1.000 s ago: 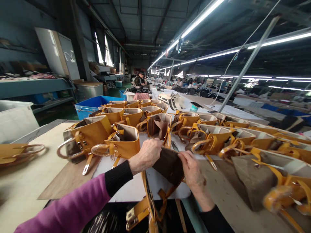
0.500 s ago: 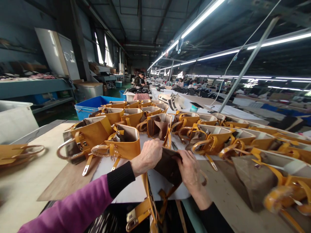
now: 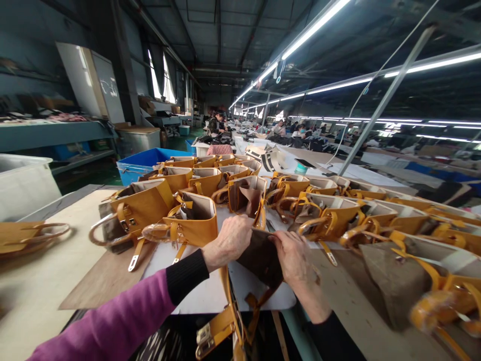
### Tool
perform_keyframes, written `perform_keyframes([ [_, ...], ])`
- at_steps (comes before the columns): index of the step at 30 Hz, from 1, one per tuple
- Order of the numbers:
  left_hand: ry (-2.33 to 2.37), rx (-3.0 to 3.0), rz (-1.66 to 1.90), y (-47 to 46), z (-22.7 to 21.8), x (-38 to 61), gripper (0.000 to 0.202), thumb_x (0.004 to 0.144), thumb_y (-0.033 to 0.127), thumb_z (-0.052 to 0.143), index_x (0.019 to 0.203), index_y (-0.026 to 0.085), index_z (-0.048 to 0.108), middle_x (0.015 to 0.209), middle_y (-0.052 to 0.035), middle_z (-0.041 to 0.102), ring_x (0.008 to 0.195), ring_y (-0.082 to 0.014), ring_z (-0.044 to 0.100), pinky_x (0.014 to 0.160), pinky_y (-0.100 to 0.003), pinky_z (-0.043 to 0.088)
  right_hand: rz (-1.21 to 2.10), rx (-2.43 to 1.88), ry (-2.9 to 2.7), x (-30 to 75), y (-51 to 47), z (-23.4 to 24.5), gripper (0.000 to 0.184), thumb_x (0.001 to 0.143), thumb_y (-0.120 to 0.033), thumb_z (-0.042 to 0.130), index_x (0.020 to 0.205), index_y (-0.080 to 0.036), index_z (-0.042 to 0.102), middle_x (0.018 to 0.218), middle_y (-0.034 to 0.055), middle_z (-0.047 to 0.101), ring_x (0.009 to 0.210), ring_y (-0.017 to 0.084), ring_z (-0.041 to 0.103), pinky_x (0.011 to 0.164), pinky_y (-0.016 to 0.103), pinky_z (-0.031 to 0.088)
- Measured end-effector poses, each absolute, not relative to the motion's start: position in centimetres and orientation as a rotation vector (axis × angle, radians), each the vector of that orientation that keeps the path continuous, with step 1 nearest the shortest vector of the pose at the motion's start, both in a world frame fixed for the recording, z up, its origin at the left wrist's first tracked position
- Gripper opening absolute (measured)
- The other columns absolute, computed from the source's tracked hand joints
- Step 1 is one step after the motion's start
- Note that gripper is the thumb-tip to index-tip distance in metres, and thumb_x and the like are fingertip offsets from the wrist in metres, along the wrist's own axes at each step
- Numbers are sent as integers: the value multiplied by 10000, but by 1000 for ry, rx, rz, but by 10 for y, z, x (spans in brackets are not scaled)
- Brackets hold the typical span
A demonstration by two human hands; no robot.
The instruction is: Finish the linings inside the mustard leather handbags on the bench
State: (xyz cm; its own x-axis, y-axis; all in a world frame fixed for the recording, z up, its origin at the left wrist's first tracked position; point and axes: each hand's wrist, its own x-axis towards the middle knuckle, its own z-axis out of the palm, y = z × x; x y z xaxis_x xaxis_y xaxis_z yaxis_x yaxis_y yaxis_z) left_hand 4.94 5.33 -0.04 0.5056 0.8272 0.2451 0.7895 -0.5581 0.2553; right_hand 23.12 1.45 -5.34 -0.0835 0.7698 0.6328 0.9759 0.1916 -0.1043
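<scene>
Between my hands is a brown handbag [image 3: 261,258] with mustard straps; its dark brown panel faces me. My left hand [image 3: 230,242] grips the upper left edge of that panel, fingers closed. On the opposite side my right hand [image 3: 295,260] pinches the upper right edge. A mustard strap with a metal clasp [image 3: 205,337] dangles below, over the table's front edge. Just left of my left hand stands a mustard handbag [image 3: 195,220] with plastic-wrapped handles. Another open handbag [image 3: 244,195] with a brown side stands right behind the hands.
Rows of mustard handbags [image 3: 330,215] stand on the table to the right and behind. Brown board [image 3: 108,276] lies at the left. A blue bin [image 3: 137,168] is beyond the table, and a slanted metal post [image 3: 387,100] rises at the right. A co-worker [image 3: 216,124] sits far back.
My right hand has shifted slightly along the panel's top edge, its fingers now closer together at the rim. My left hand keeps its grip, almost unmoved.
</scene>
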Motion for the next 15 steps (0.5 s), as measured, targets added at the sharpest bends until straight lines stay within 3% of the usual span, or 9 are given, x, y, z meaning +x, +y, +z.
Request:
perform_keyframes([
  [5, 1385, 2637, 520, 51, 2, 48, 226, 819, 118, 397, 832, 145, 621, 836, -90, 656, 793, -212, 635, 689, -292, 442, -504, -1606, -2034, 209, 16, -44, 145, 891, -209, 486, 825, -227, 615, 778, 33, 694, 695, 212, 615, 616, 327, 349],
  [11, 1230, 2662, 549, 54, -1, 28, 136, 769, 129, 461, 865, 176, 545, 861, -43, 645, 818, -187, 614, 676, -258, 426, -506, -1581, -2038, 201, 20, -42, 183, 891, -199, 487, 756, -231, 607, 724, 18, 700, 650, 195, 639, 563, 308, 324],
  [15, 1212, 2630, 524, 57, -3, 10, 349, 714, 166, 547, 1058, 162, 486, 920, -39, 651, 801, -186, 608, 667, -255, 429, -608, -1568, -2039, 209, 17, -44, 241, 912, -305, 488, 721, -237, 618, 610, 8, 664, 577, 177, 617, 551, 293, 307],
])
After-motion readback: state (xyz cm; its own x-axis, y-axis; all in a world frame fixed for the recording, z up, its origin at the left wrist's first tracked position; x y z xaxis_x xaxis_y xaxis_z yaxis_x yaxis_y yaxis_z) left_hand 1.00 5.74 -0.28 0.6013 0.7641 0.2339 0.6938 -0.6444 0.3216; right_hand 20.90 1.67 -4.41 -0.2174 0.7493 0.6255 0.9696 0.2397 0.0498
